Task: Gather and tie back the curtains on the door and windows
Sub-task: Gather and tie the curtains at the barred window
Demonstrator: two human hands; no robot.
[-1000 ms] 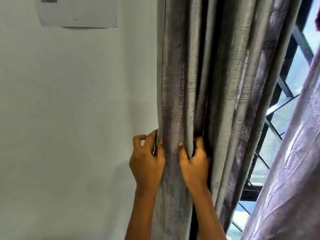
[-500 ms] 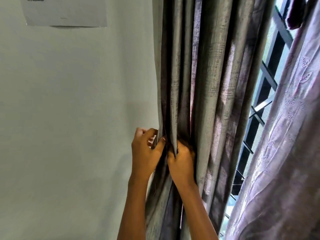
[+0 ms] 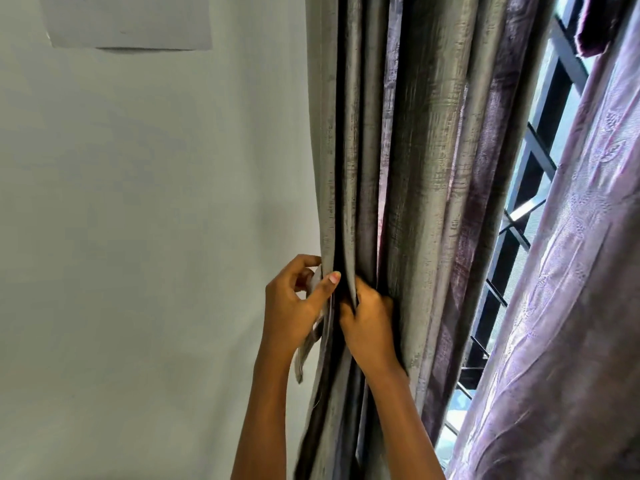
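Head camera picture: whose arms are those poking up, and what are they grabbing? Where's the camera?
The camera sits on a person's head, so you see what they see: their own two arms reaching up. There is no machine here. The left hand pinches the left edge of a grey curtain, and the right hand grips its bunched folds right beside it. A pale strip of cloth hangs by the left hand; it may be the tie, but I cannot be sure. To the right are a purple curtain and dark window bars. A sheet of paper hangs on the white wall.
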